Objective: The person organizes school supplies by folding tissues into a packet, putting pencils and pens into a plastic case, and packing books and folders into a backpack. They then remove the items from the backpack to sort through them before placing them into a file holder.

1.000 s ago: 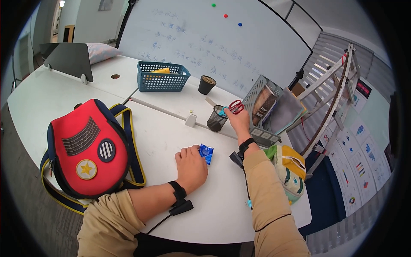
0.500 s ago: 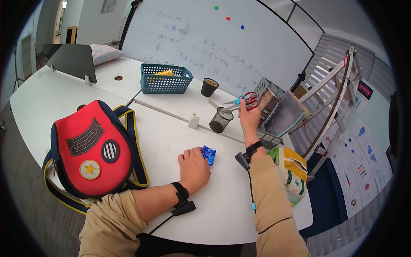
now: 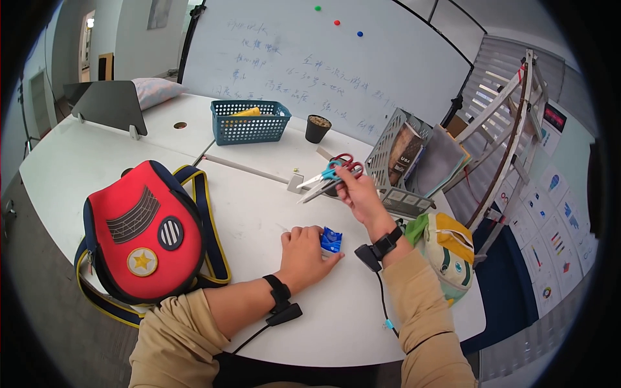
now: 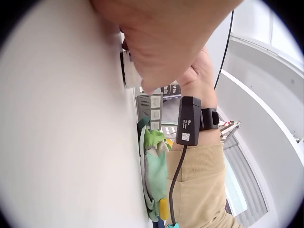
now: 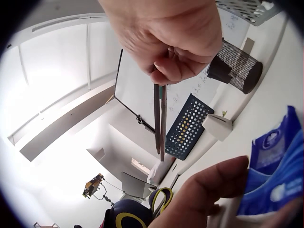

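My right hand [image 3: 359, 196] pinches two pairs of scissors, one with teal handles and one with red handles [image 3: 350, 163]. Their blades [image 3: 314, 185] point left and down, in front of the black mesh pen cup [image 5: 240, 69]. From the right wrist, the blades [image 5: 159, 126] appear edge-on below the curled fingers. Low on the table, my left hand [image 3: 306, 258] holds a small blue plastic packet [image 3: 331, 240] with a pale side, thumb along its near edge and fingers on its left. The packet [image 5: 275, 166] has a crimped top edge in the right wrist view.
A red backpack [image 3: 132, 220] lies left on the white table. Behind stand a teal basket [image 3: 251, 129] and a small black pot [image 3: 317, 130]. On the right are a grey file rack [image 3: 386, 145] and a green-yellow bag [image 3: 446, 252]. A low divider [image 3: 249, 169] crosses the table.
My right hand has lifted the scissors out of the pen cup and brought them left and nearer. My left hand stays at the blue packet, its thumb now showing along the near edge.
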Motion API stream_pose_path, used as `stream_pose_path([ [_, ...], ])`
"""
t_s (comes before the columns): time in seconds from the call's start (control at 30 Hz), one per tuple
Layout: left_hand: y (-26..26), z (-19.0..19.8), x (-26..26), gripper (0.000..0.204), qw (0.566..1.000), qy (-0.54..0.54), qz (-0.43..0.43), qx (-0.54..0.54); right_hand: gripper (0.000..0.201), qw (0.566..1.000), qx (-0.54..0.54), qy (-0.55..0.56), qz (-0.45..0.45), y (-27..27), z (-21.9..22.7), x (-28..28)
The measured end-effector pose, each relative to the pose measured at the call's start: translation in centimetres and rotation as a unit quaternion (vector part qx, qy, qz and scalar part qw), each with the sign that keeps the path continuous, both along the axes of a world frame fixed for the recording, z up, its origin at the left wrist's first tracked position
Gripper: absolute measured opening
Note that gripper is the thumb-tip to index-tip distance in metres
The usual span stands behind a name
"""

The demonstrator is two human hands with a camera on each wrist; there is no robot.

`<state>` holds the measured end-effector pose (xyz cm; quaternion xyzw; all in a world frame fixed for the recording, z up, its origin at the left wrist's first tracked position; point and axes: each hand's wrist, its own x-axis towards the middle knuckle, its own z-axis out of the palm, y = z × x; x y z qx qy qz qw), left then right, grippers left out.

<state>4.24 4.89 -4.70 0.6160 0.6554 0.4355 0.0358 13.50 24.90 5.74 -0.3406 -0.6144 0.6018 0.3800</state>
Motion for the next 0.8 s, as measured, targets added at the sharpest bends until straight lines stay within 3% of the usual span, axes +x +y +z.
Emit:
stream_pose_path([
  [0.23,0.7,-1.0,-0.2,0.042,0.991,0.024,-0.128,-0.003,0.034,0.989,-0.087,-0.104,0.061,0.0,-4.8,-2.0],
  [0.4,0.5,-0.7,-0.1,0.036,0.988,0.023,-0.152,-0.023,0.037,0.97,-0.15,-0.177,0.079,1.0,-6.9,-2.5],
  [0.7,-0.1,0.6,-0.1,0.043,0.986,0.019,-0.161,-0.026,0.064,0.957,-0.113,-0.221,0.151,1.7,-5.6,-1.0],
  [0.8,0.0,0.3,0.0,0.049,0.981,0.066,-0.181,-0.015,0.073,0.966,-0.045,-0.236,0.094,-0.2,-3.6,0.4],
])
